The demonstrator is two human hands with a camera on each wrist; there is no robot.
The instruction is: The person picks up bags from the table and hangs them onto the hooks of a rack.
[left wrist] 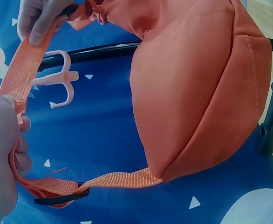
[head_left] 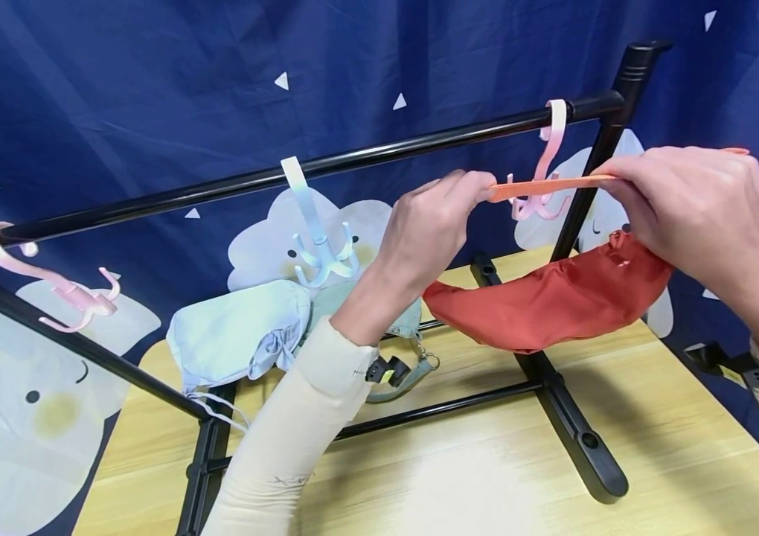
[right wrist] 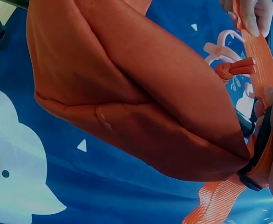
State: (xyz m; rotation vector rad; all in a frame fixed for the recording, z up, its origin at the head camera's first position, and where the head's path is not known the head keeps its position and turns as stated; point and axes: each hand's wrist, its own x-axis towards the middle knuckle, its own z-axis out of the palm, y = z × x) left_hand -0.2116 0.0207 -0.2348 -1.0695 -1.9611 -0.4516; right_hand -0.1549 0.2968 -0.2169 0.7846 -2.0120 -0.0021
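An orange-red fabric waist bag hangs by its orange webbing strap above the right side of the table. My left hand grips the strap at one end of a taut stretch. The right hand grips it at the other end, above the bag's right tip. Just behind that stretch is a pink multi-prong hook, hung on the black rail. In the left wrist view a black buckle sits on the strap below the left hand. Another black buckle shows beside the right hand in the right wrist view.
The black rail of a stand crosses the view. It also carries a blue hook and another pink hook. A light blue drawstring bag and a grey-green pouch lie on the wooden table.
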